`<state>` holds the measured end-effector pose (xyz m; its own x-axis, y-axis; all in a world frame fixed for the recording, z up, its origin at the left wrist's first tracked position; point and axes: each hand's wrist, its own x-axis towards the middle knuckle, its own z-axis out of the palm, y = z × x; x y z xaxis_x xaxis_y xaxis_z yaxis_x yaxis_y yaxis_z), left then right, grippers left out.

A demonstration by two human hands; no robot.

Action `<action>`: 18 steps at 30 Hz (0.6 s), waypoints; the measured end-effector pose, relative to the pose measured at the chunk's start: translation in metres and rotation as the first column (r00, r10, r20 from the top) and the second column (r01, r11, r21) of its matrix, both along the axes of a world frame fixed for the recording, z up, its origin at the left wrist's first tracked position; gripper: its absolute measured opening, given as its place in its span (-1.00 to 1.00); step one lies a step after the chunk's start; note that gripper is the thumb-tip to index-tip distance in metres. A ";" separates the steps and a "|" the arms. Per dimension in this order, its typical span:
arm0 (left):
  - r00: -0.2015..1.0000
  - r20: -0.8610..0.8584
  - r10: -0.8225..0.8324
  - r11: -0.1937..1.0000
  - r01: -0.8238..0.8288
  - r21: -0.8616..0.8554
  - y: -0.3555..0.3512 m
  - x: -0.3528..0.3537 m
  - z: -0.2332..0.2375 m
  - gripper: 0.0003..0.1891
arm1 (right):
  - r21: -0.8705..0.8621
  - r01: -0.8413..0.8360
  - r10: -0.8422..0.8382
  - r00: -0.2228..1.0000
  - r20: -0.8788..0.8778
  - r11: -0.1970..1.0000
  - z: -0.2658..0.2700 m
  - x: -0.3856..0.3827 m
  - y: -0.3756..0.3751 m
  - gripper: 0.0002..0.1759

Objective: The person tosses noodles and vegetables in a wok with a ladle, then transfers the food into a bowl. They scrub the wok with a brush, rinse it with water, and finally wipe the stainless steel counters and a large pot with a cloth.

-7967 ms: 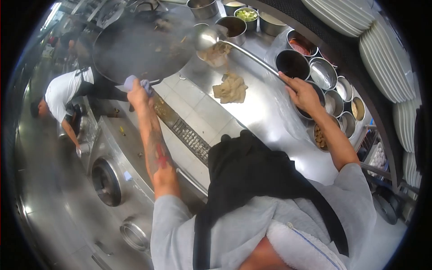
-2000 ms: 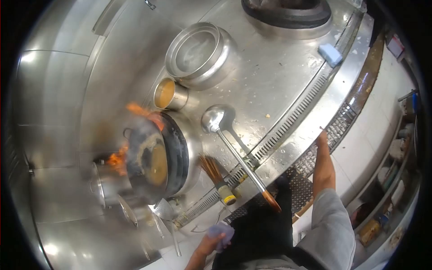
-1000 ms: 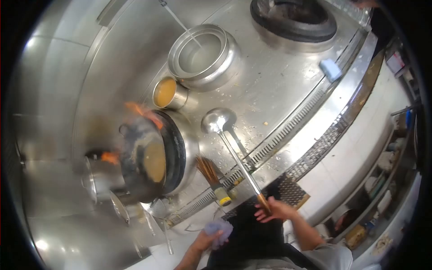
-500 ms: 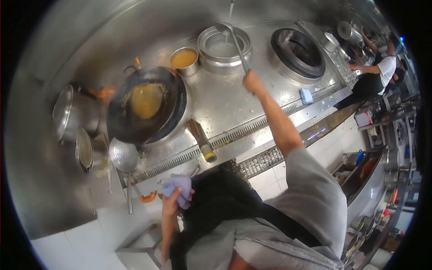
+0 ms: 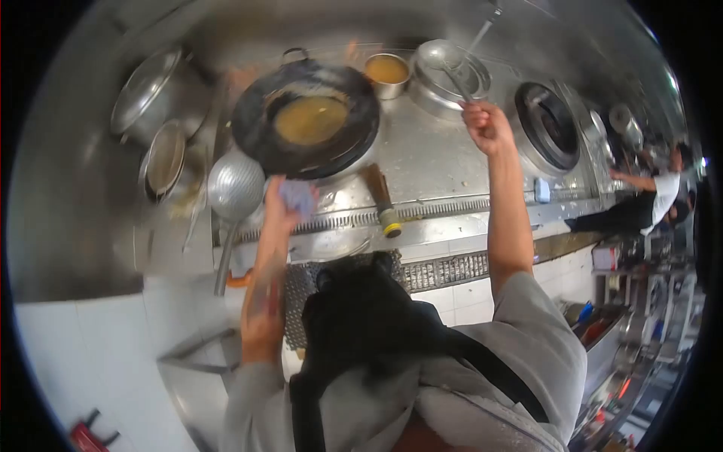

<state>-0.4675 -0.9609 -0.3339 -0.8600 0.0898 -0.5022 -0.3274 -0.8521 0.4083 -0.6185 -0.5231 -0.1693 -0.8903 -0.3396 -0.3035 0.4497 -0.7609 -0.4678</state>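
Observation:
My left hand [image 5: 277, 205] is closed on a folded purple-grey cloth [image 5: 301, 197] just below the near rim of a black wok [image 5: 360, 147]. Yellowish liquid [image 5: 310, 120] lies in the wok's bottom. My right hand [image 5: 488, 128] grips the handle of a metal ladle [image 5: 440, 54], whose bowl is over a round metal pot [image 5: 433, 99]. To the left of the cloth rests a perforated skimmer [image 5: 236, 184], its handle reaching past the counter edge. A bamboo brush [image 5: 382, 200] lies right of the cloth, touched by neither hand.
Behind the wok stands a small pot of orange-yellow liquid [image 5: 386, 69], with faint flame nearby. At left are a big lidded pot [image 5: 162, 94] and a strainer [image 5: 166, 157]. A second burner ring [image 5: 548, 128] and a blue block [image 5: 542, 190] sit at right. Another person [image 5: 663, 197] works farther right.
My left hand has moved forward with the cloth, from beside my apron up to the wok's near side. My right hand still holds the ladle over the pot. The camera view has shifted.

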 end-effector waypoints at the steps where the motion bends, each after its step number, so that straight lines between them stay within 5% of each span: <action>1: 0.992 0.101 -0.081 0.996 0.078 0.037 -0.008 -0.026 -0.007 -0.55 | -0.010 -0.013 0.013 1.000 -0.006 1.000 0.015 0.022 -0.014 -0.73; 5: 0.997 0.066 0.030 0.994 -0.022 -0.108 0.004 -0.105 -0.067 -0.88 | -0.063 -0.061 0.059 0.998 -0.029 0.996 0.040 0.095 -0.057 -0.69; 8: 0.982 0.027 0.187 0.940 -0.171 -0.294 0.022 -0.085 -0.042 -0.90 | -0.047 -0.073 0.075 0.996 0.052 0.996 0.041 0.132 -0.081 -0.66; 11: 0.993 0.085 0.083 0.986 -0.070 -0.153 0.011 -0.066 -0.022 -0.83 | 0.200 -0.176 0.170 0.984 0.049 0.964 0.029 0.182 -0.098 -0.64; 13: 0.990 -0.125 0.065 0.982 -0.085 -0.167 -0.003 -0.032 -0.029 -0.79 | 0.806 -0.035 0.233 0.964 -0.129 0.590 0.009 0.214 -0.107 -0.59; 15: 0.985 -0.168 -0.047 0.975 0.009 -0.220 -0.024 0.015 -0.031 -0.76 | 0.939 0.118 0.136 0.976 -0.169 0.322 -0.051 0.236 -0.101 -0.56; 17: 0.981 -0.132 -0.143 0.968 0.111 -0.224 -0.044 0.061 -0.035 -0.67 | 0.755 -0.035 0.075 0.997 -0.019 0.654 -0.116 0.259 -0.072 -0.40; 18: 0.984 -0.093 -0.150 0.966 0.126 -0.228 -0.050 0.079 -0.034 -0.61 | 0.969 0.089 0.079 0.991 -0.110 0.232 -0.170 0.274 -0.066 -0.38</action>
<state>-0.3886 -1.0105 -0.3683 -0.8977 0.1092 -0.4268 -0.3786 -0.6868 0.6205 -0.3448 -0.5891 -0.3392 -0.9434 0.1453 -0.2983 0.3298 0.3129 -0.8907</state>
